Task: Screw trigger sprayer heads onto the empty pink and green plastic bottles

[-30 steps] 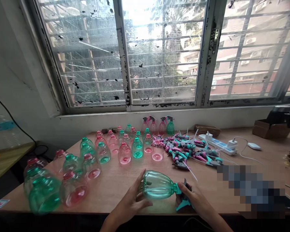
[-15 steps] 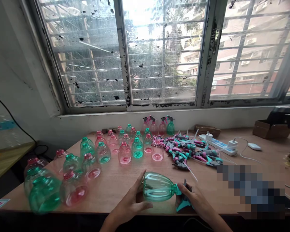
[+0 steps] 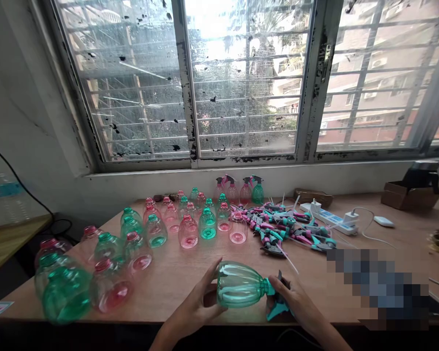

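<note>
A clear green spray bottle [image 3: 239, 285] lies sideways in the air above the front of the table, its base to the left and its neck to the right. My left hand [image 3: 199, 297] is closed around the base end, fingers behind and thumb at the lower side. At the neck, my right hand [image 3: 290, 297] grips the teal and dark grey spray head [image 3: 278, 309]. The head sits against the bottle's neck; my fingers partly hide the joint.
Several pink and green bottles without heads [image 3: 188, 231] stand to the left. Loose spray heads [image 3: 278, 224] are piled right of centre. Complete spray bottles [image 3: 258, 190] stand by the wall. A power strip [image 3: 329, 218] and a brown box [image 3: 406, 195] are at right.
The bottle has turned a little about its long axis, and my left thumb has shifted slightly along its underside. My right hand stays at the spray head.
</note>
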